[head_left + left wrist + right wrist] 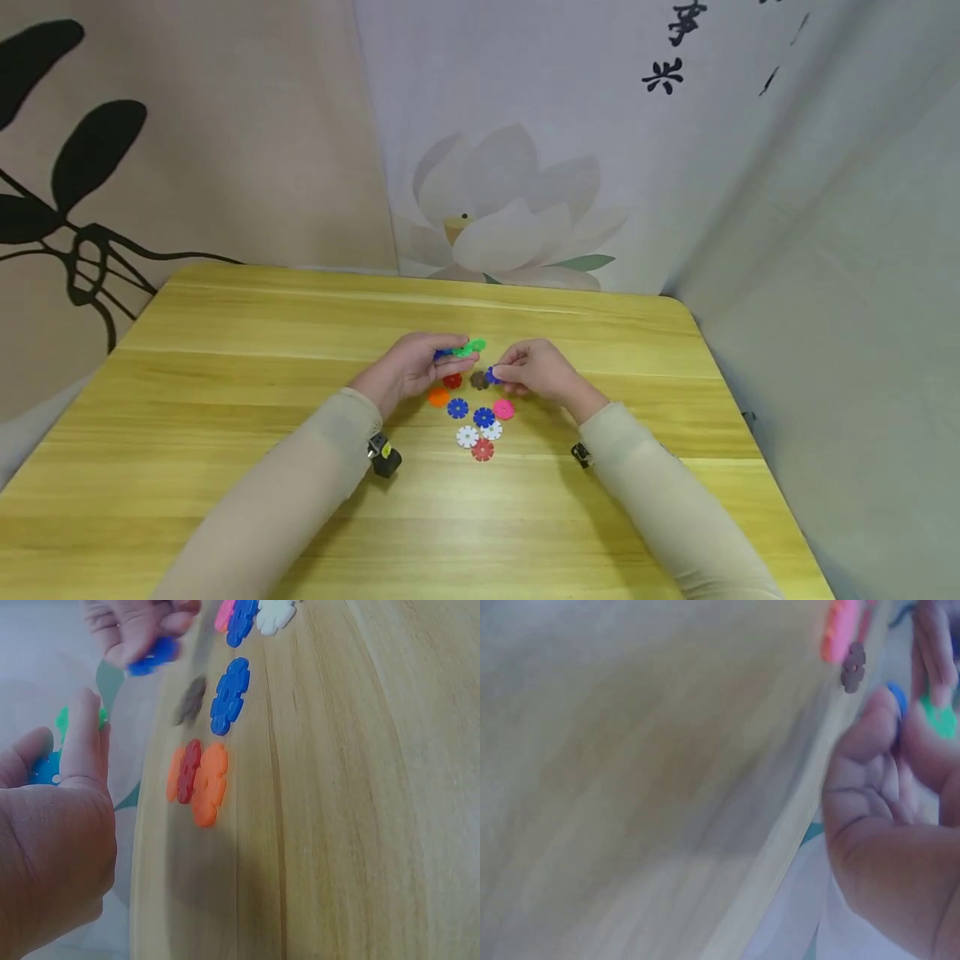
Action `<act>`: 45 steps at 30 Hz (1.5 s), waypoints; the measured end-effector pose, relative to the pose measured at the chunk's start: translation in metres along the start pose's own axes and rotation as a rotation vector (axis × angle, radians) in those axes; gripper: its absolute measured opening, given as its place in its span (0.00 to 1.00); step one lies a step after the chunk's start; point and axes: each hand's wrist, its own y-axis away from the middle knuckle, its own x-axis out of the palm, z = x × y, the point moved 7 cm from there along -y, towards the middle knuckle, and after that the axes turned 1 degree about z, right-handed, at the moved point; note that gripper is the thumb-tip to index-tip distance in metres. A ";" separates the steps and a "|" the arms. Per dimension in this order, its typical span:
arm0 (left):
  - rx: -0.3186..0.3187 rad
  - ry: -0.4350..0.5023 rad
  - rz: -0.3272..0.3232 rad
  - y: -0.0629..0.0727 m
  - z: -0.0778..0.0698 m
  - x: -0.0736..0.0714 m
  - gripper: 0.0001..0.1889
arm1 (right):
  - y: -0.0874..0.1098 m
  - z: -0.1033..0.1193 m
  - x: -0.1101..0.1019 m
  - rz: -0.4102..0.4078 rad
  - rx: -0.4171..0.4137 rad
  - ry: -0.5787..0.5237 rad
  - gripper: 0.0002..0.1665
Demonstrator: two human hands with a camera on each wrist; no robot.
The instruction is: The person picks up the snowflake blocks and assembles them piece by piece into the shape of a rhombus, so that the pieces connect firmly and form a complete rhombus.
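My left hand (412, 364) holds joined notched plastic discs between thumb and fingers: a green disc (467, 349) and a blue disc (45, 769) beside it. Facing it from the right, my right hand (542, 368) pinches a single blue notched disc (154, 657) between thumb and fingertips. That disc is held above the table, a short gap from the left hand's pieces. Under and between the hands lie a brown disc (479, 381), a red disc (452, 381) and an orange disc (438, 397).
Nearer on the wooden table (480, 533) lie loose blue discs (457, 408), a pink disc (504, 409), white discs (467, 437) and a lighter red disc (483, 450). A printed curtain (525, 167) hangs behind the table's far edge.
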 end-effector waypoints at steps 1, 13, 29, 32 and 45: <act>-0.004 0.001 -0.001 0.000 0.000 0.000 0.11 | -0.001 -0.001 -0.004 -0.011 0.025 -0.070 0.10; -0.011 -0.026 -0.008 0.006 -0.002 0.006 0.13 | -0.002 0.011 -0.010 -0.051 0.069 -0.445 0.19; 0.024 -0.107 0.008 0.006 0.003 0.013 0.23 | 0.001 0.009 -0.006 -0.077 0.068 -0.550 0.14; 0.029 -0.124 -0.003 0.005 0.005 0.012 0.24 | 0.000 0.005 -0.001 -0.075 0.086 -0.608 0.12; -0.031 -0.053 0.282 0.010 0.001 0.023 0.37 | -0.008 0.000 -0.009 -0.083 0.095 -0.607 0.18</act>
